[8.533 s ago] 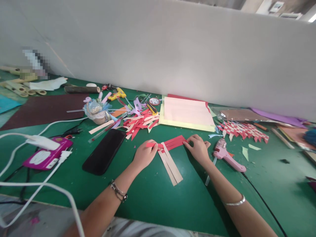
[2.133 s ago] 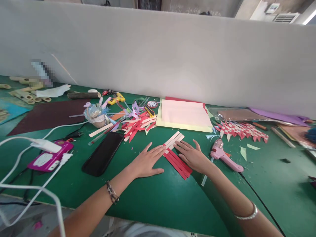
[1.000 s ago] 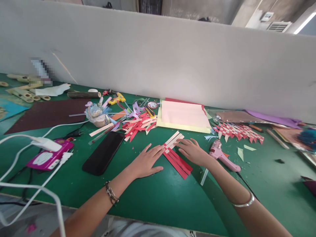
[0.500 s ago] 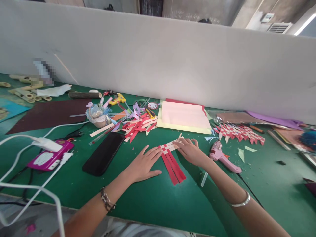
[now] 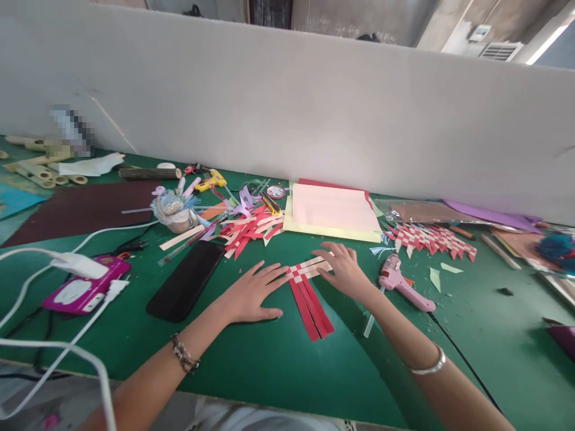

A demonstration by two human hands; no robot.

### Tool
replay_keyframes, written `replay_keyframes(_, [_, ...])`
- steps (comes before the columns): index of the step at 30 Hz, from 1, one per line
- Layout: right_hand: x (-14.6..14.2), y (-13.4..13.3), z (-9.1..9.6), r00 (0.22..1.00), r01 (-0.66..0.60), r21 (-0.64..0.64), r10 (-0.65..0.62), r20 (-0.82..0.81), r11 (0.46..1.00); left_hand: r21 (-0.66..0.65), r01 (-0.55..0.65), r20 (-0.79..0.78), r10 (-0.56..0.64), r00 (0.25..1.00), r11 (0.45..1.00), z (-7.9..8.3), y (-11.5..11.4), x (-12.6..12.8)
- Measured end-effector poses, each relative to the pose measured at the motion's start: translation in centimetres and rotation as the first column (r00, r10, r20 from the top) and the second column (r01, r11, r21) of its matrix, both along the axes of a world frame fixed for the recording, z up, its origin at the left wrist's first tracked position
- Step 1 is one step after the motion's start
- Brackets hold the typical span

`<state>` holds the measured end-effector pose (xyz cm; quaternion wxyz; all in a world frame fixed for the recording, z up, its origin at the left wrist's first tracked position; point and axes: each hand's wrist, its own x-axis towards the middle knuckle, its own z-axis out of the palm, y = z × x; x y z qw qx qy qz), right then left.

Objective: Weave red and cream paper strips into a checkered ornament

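Note:
A small weave of red and pale pink paper strips [image 5: 309, 302] lies on the green table, with a checkered patch where the strips cross. Two long red ends point toward me, and pale ends run to the right. My left hand [image 5: 251, 293] rests flat with fingers spread, its fingertips at the weave's left edge. Over the pale ends is my right hand [image 5: 344, 269], fingers apart and slightly curved, thumb and forefinger on either side of the strips. It does not grip them.
A pink glue gun [image 5: 402, 284] lies right of my right hand. Left are a black phone [image 5: 186, 281] and a purple power strip [image 5: 87, 287] with white cables. Behind lie cut paper strips [image 5: 251, 224], paper sheets [image 5: 332, 206] and a finished-looking woven piece [image 5: 433, 240]. A pale partition [image 5: 287, 108] stands behind.
My right hand has opened its fingers and lifted off the pale strips. My left hand has drawn slightly back to the left, fingers spreading wider. The view has shifted a little.

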<state>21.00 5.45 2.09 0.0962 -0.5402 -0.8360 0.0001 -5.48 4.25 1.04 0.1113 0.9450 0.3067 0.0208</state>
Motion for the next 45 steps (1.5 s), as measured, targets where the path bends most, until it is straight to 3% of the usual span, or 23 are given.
replay_keyframes(3, [0.0,0.8,-0.9,0.997,-0.076,-0.140,0.075,-0.014,0.987,-0.001,0.014,0.009,-0.014,1.000,1.000,-0.3,0.0,0.1])
replay_keyframes(13, [0.0,1.1,-0.5,0.995,-0.046,-0.259,0.019,-0.103,0.965,-0.018,0.004,-0.019,-0.005,1.000,1.000,-0.1,0.2,1.1])
replay_keyframes(21, [0.1,1.3,-1.0,0.990,-0.047,-0.356,-0.004,-0.142,0.933,-0.049,0.074,0.000,-0.074,0.997,0.996,0.4,0.4,0.4])
replay_keyframes(30, [-1.1,-0.1,-0.4,0.985,-0.104,-0.366,0.044,-0.168,0.925,-0.088,0.127,0.025,-0.126,0.992,0.988,0.8,-0.5,0.3])
replay_keyframes(33, [-0.6,-0.8,0.4,0.984,-0.126,-0.292,0.083,-0.156,0.948,-0.098,0.133,0.068,-0.126,0.990,0.986,0.8,-1.1,0.5])
replay_keyframes(38, [0.7,-1.3,0.8,0.976,-0.216,-0.273,0.200,-0.086,0.937,-0.076,0.099,0.138,-0.087,0.987,0.992,0.7,-1.4,1.3])
replay_keyframes(45, [0.4,-0.7,0.0,0.980,-0.171,-0.211,0.188,0.061,0.962,0.001,0.048,0.090,-0.047,0.995,0.999,1.7,-0.7,3.4])
